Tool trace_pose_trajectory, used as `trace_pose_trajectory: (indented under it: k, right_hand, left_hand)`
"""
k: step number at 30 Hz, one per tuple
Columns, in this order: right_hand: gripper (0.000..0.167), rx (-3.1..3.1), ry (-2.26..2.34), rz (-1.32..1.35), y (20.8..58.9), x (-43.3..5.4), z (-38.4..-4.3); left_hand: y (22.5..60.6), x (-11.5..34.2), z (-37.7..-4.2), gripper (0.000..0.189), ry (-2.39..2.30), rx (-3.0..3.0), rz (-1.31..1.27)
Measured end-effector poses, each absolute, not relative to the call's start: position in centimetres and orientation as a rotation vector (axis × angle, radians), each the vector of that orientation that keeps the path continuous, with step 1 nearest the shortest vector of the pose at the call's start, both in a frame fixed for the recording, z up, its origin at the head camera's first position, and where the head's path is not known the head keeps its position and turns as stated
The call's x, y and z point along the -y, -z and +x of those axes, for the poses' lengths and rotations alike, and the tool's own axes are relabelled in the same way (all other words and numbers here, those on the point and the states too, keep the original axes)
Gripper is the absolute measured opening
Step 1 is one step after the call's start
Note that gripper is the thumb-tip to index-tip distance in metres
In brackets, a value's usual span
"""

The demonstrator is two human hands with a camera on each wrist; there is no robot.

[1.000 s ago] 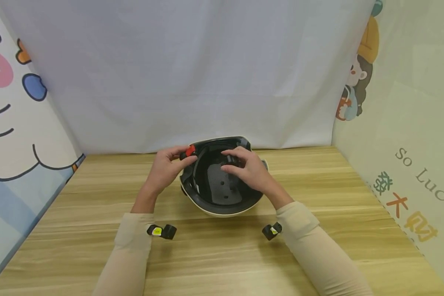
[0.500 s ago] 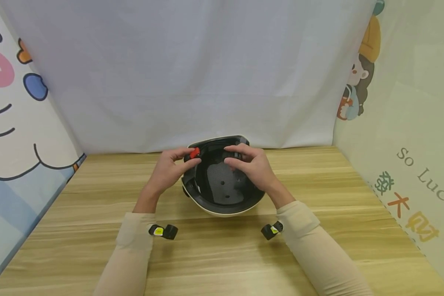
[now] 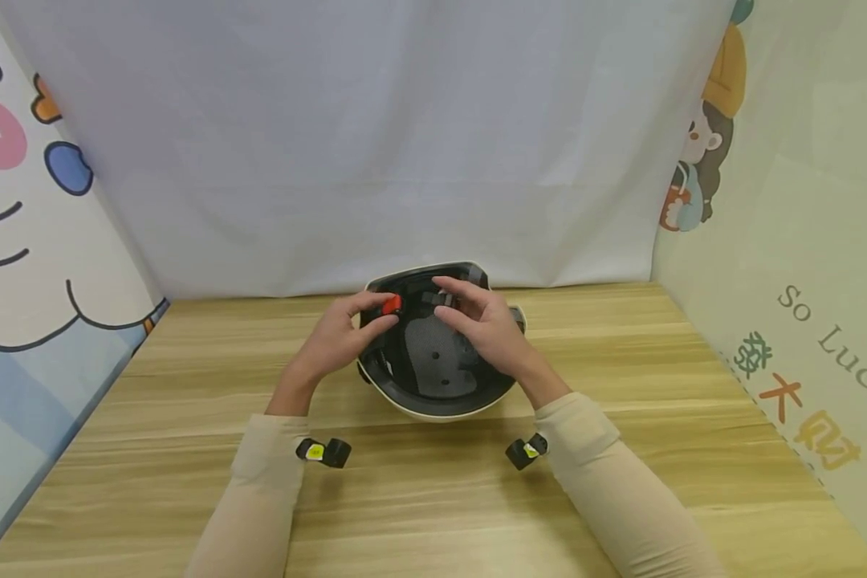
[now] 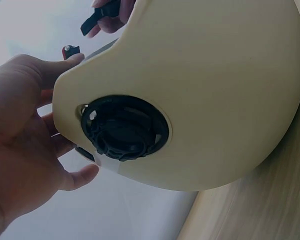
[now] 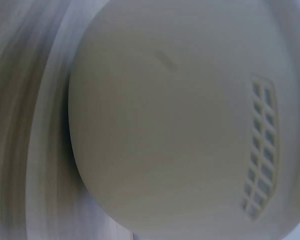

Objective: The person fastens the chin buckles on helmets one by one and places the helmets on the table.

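An upside-down cream helmet (image 3: pixel 444 377) with a black lining rests on the table, its opening facing up. Over its left rim, my left hand (image 3: pixel 339 337) pinches a red-and-black buckle (image 3: pixel 392 304) between thumb and fingers. My right hand (image 3: pixel 493 333), above the right half of the opening, pinches a black buckle piece (image 3: pixel 432 299) pointing left. A small gap separates the two pieces. In the left wrist view, the red-black buckle (image 4: pixel 71 51) and the black piece (image 4: pixel 101 17) show beyond the rim. Only the shell (image 5: pixel 165 125) fills the right wrist view; the right hand is hidden there.
A black round vent (image 4: pixel 125 127) sits on the helmet's left side, and a grille (image 5: pixel 262 150) on the other. The wooden table (image 3: pixel 433 514) meets a white curtain (image 3: pixel 405 160) behind. Small black cameras (image 3: pixel 325 453) are worn at both wrists.
My left hand has moved right with the red-and-black buckle, nearer the black piece. The black piece now sticks out further to the left of my right fingers. The helmet has barely shifted.
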State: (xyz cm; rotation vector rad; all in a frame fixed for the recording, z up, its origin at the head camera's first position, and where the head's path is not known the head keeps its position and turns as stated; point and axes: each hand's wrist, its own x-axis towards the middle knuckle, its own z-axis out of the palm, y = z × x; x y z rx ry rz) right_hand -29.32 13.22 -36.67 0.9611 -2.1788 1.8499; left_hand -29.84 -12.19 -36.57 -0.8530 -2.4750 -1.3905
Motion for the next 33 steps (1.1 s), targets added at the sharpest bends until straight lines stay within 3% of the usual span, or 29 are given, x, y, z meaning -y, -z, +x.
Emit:
trace_pose_trajectory:
  k: [8,22,33]
  right_hand:
    - [0.031,2.206,-1.835,0.927,36.71,-12.58,-29.12]
    - [0.032,2.297,-1.744,0.959,36.81,-12.51,-28.88]
    - [0.031,2.3,-1.729,0.975,36.89,-12.77,-28.82]
  left_hand:
    - [36.85,11.98,-29.96,0.035,1.326,2.468,-0.936]
    - [37.0,11.58,-29.97,0.033,1.305,2.459,-1.034]
    - [36.83,11.28,-29.63,0.034,1.431,2.497,-0.916]
